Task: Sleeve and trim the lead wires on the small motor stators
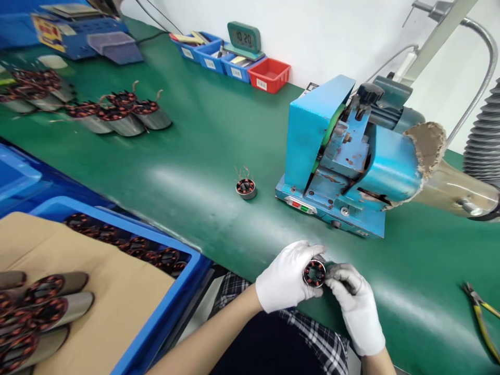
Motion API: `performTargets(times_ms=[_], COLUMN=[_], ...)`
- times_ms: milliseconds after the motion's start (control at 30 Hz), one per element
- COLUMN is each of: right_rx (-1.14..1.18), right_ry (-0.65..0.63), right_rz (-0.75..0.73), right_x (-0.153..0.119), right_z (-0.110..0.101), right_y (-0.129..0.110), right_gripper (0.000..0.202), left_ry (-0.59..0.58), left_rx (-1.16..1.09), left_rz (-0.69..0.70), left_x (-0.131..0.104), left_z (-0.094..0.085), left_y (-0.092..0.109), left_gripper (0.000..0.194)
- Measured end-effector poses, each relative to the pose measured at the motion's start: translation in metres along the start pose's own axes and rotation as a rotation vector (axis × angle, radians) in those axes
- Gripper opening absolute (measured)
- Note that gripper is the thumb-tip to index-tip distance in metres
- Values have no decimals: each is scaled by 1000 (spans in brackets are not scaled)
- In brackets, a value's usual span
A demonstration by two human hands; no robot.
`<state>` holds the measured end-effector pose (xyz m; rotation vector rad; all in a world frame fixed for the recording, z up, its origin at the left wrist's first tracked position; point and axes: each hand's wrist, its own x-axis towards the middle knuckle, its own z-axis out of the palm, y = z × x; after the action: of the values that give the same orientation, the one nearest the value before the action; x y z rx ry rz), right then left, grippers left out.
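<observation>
Head view, the only one: two hands, both in white gloves, work above one green counter (187, 151). Left hand (287, 276): fingers closed around one wound ring (314, 273), a metal ring with copper-coloured coils inside, its open face toward the camera. Right hand (357, 307): fingers curled and set narrow at the right side of the same ring, fingertips darkened; cannot tell whether they pinch a wire. Ring location: held over the near edge of the counter, in front of one blue machine (312, 135). The machine carries one red and one green switch on its base. One loose ring (246, 188) sits alone left of the machine, thin wires rising from it. Farther left, two clusters of wound cylinders: the nearer cluster (127, 122) counts at least four; the other (47, 96) is cut by the frame, count unclear. Along the wall, three small blue bins (211, 61) and one red bin (269, 75), plus one green clock (244, 37) reading 10 20. At right, one pair of pliers (478, 312) with yellow handles. Lower left, one large blue crate (187, 271) holds many wound parts, partly hidden by one cardboard sheet (97, 291); at least four cylinders lie on the sheet.
</observation>
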<state>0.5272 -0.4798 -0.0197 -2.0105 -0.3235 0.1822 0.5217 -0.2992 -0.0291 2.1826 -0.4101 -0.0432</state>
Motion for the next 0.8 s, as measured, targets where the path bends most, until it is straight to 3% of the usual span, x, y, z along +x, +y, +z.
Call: performTargets(times_ms=[67,167,300,433,500,633,733,800], right_rx=[11,-158,-393,-310,-215,-303,-378,-367], right_ry=[66,152,233,292,232,-65,-12,35], right_rz=[93,156,129,100,-2,-291,-355,-330], right_x=[1,5,8,-2,-9,-15,-13,-14], right_z=[0,3,2,-9,-12,-4,5,7], right_y=[2,4,11,6,-2,-15,-17,-15], right_gripper=[15,19,24,17,9,23,9,14], left_ry=[-1,-10,9,55,52,-3,-10,0], left_rx=[12,25,48,49,16,-25,-25,-26], left_rz=[-11,-2,-10,-10,22,93,82,76], left_x=[0,1,1,2,2,3,3,4], left_z=[1,1,0,0,-1,-5,-7,-7], left_y=[1,2,4,5,4,0,1,2], left_gripper=[72,72,80,84,85,65,47,46])
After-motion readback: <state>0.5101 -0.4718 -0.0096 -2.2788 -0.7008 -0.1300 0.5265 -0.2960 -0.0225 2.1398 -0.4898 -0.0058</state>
